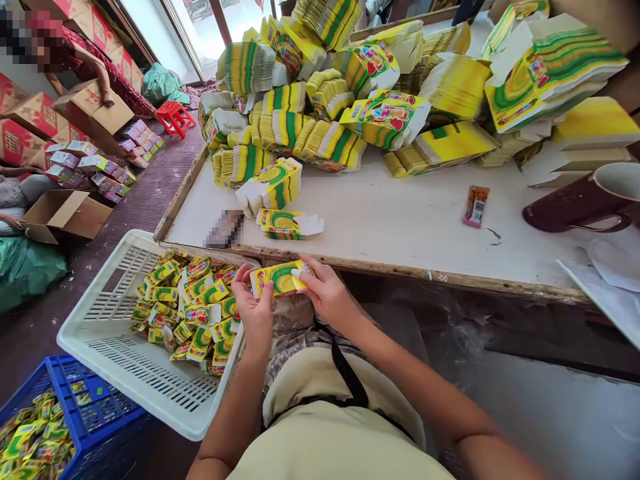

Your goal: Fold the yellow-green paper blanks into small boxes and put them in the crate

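Between my two hands, just off the table's front edge, is a small yellow-and-green printed carton [281,276]. My left hand [254,303] grips its left end, thumb in front and fingers behind. At the other end my right hand [323,290] is closed on the carton, with the thumb at the end flap. On the table ahead lie a single flattish carton [286,225] with white flaps and a short bundle of cartons [275,185]. To my left stands a white plastic basket [95,337] holding many small yellow packs [200,307].
Stacks of flat cartons [300,130] cover the back of the white table [380,207]. A small packet [475,206] and a dark mug [575,203] stand at right. A blue crate [100,400] is lower left. Beyond are a red stool [175,119], cardboard boxes [95,110] and other people.
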Available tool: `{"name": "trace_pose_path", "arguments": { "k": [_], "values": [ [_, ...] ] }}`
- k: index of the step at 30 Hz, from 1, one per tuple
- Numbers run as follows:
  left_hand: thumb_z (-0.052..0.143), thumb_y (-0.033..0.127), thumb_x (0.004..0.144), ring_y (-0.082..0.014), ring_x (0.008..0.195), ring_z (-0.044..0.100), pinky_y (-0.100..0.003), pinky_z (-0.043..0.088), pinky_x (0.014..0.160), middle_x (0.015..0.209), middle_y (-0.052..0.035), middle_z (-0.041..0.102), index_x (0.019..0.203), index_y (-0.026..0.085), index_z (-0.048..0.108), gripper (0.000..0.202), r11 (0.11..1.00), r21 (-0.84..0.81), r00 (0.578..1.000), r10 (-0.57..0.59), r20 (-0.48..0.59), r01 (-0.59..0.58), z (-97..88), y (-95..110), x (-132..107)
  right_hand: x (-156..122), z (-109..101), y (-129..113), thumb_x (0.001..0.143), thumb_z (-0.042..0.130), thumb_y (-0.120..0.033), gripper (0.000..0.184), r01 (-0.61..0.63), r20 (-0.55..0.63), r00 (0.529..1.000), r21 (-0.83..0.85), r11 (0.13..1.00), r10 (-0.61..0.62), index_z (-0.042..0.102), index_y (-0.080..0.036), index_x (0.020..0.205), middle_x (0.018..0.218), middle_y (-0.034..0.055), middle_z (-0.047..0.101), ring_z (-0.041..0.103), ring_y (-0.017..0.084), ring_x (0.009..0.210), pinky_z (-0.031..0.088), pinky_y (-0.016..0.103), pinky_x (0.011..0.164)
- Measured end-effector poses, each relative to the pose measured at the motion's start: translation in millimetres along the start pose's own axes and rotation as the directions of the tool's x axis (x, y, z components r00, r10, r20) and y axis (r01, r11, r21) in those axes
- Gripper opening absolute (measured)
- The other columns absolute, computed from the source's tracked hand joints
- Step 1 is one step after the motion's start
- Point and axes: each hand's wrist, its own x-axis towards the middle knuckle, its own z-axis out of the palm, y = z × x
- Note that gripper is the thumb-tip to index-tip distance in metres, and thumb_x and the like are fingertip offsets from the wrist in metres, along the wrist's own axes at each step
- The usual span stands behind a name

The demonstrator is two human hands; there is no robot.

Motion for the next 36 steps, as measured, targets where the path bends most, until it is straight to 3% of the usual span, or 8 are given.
{"name": "trace_pose_path", "arguments": {
  "k": [6, 11, 17, 20, 25, 28, 32, 36],
  "values": [
    [0.080, 0.027, 0.072, -0.0165, 0.115, 0.057, -0.024, 0.050, 0.091, 0.125, -0.0071, 0.054, 0.127, 0.025, 0.047, 0.064, 0.990, -0.138, 0.999, -0.025, -0.029, 0.021, -0.8, -8, -2, 0, -16, 8, 0.093, 0.063, -0.026, 0.025, 0.057, 0.190, 0.978, 0.127, 0.990, -0.081, 0.070, -0.022, 0.117, 0.146, 0.0168, 0.053, 0.055, 0.029, 0.130, 0.051, 0.051, 0.104],
    [0.074, 0.035, 0.081, -0.0171, 0.114, 0.059, -0.028, 0.050, 0.097, 0.123, -0.0066, 0.056, 0.133, 0.027, 0.044, 0.060, 0.998, -0.067, 1.000, -0.002, 0.029, 0.004, -0.4, -11, -8, 12, -18, 8, 0.088, 0.066, -0.018, 0.028, -0.016, 0.139, 0.990, 0.220, 0.975, -0.015, 0.070, -0.025, 0.115, 0.148, 0.0132, 0.051, 0.052, 0.029, 0.135, 0.048, 0.051, 0.108],
    [0.075, 0.034, 0.079, -0.0181, 0.122, 0.056, -0.030, 0.047, 0.103, 0.123, -0.0059, 0.055, 0.126, 0.027, 0.050, 0.054, 0.991, -0.134, 0.999, -0.012, -0.038, 0.007, -3.1, -5, -1, 16, -6, -7, 0.095, 0.059, -0.027, 0.071, 0.041, 0.194, 0.977, 0.249, 0.968, -0.091, 0.023, -0.023, 0.157, 0.167, 0.0173, 0.015, 0.020, 0.028, 0.153, 0.031, 0.050, 0.120],
    [0.077, 0.032, 0.078, -0.0169, 0.118, 0.058, -0.028, 0.048, 0.101, 0.122, -0.0056, 0.055, 0.124, 0.026, 0.051, 0.054, 0.987, -0.161, 0.998, -0.031, -0.051, 0.023, -0.5, -9, -2, 11, -4, -6, 0.099, 0.047, -0.018, 0.058, 0.064, 0.257, 0.961, 0.152, 0.986, -0.102, 0.031, -0.015, 0.154, 0.167, 0.0201, 0.007, 0.011, 0.029, 0.154, 0.029, 0.051, 0.121],
    [0.073, 0.035, 0.082, -0.0178, 0.118, 0.058, -0.030, 0.048, 0.103, 0.126, -0.0070, 0.055, 0.128, 0.024, 0.050, 0.053, 0.994, -0.096, 0.998, -0.061, -0.023, 0.059, 2.1, -19, -8, 12, -7, 5, 0.099, 0.046, -0.016, 0.048, 0.070, 0.318, 0.942, 0.141, 0.988, -0.112, 0.046, -0.015, 0.146, 0.166, 0.0177, 0.017, 0.023, 0.027, 0.152, 0.034, 0.046, 0.120],
    [0.072, 0.036, 0.083, -0.0179, 0.117, 0.059, -0.030, 0.048, 0.103, 0.123, -0.0064, 0.057, 0.128, 0.025, 0.050, 0.051, 0.994, -0.096, 0.998, -0.056, -0.002, 0.056, 1.2, -18, -9, 16, -5, 8, 0.100, 0.043, -0.019, 0.048, 0.010, 0.250, 0.966, 0.208, 0.978, -0.063, 0.045, -0.022, 0.148, 0.165, 0.0129, 0.026, 0.033, 0.024, 0.149, 0.038, 0.041, 0.118],
    [0.071, 0.037, 0.083, -0.0176, 0.111, 0.062, -0.030, 0.050, 0.098, 0.118, -0.0051, 0.059, 0.127, 0.026, 0.050, 0.050, 0.991, -0.112, 0.997, -0.076, 0.027, 0.079, 2.5, -15, -11, 20, 6, 5, 0.094, 0.060, -0.028, 0.057, -0.148, 0.029, 0.989, 0.266, 0.952, 0.145, 0.042, -0.022, 0.148, 0.147, 0.0160, 0.052, 0.053, 0.029, 0.134, 0.046, 0.047, 0.110],
    [0.075, 0.034, 0.078, -0.0173, 0.102, 0.064, -0.030, 0.052, 0.094, 0.114, -0.0052, 0.062, 0.120, 0.023, 0.054, 0.048, 0.991, -0.113, 0.997, -0.076, -0.025, 0.072, -20.2, -14, 2, 31, 13, 0, 0.083, 0.075, -0.036, 0.060, -0.133, 0.076, 0.991, 0.326, 0.936, 0.114, 0.052, -0.021, 0.136, 0.125, 0.0131, 0.062, 0.065, 0.027, 0.108, 0.057, 0.042, 0.091]
  ]
}}
